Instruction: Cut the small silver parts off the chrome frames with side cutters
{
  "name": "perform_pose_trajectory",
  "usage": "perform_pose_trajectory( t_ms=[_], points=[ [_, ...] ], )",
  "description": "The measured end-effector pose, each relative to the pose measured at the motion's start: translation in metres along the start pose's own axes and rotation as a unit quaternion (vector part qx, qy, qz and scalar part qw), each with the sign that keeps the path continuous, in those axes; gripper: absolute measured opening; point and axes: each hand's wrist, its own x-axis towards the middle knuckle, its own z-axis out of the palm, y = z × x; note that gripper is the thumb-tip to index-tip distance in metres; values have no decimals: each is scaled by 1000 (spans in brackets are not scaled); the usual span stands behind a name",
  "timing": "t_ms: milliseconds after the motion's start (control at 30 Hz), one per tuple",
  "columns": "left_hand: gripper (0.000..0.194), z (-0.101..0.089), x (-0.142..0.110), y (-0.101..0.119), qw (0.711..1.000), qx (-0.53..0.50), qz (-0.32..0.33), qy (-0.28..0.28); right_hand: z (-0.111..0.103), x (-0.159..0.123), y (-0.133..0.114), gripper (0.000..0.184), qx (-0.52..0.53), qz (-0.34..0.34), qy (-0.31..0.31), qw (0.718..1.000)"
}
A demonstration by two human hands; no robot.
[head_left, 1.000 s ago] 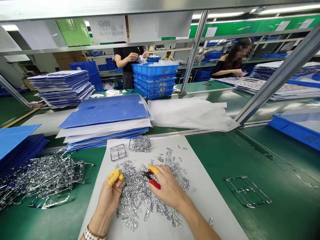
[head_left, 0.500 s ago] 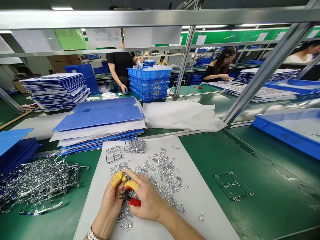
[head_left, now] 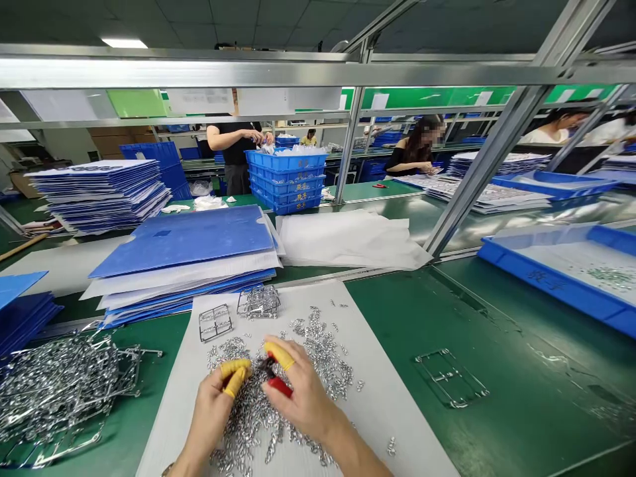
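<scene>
1. Hands close together over the pile: right hand (head_left: 303, 394) wrapped around red-handled side cutters (head_left: 279, 386), left hand (head_left: 211, 411) curled beside the cutter tips, any pinched piece hidden behind yellow finger cots (head_left: 233, 377).
2. Loose silver metal clips (head_left: 322, 361) heaped beneath both, on a white corrugated sheet (head_left: 387, 411) atop the green desk (head_left: 501, 358).
3. Apparent step: snipping small metal pieces.
4. Next move calling for a clean cut at the cutter tips.
</scene>
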Motion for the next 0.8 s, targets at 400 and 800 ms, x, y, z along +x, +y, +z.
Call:
perform_pose_trajectory(
  t_ms=[400, 800],
  points=[
    [84, 10, 134, 51, 802, 535, 195, -177, -22, 5, 8, 30, 25, 98, 59, 993],
    [92, 24, 188, 71, 842, 429, 151, -292, -30, 5, 14, 35, -31, 111, 80, 990]
  ],
)
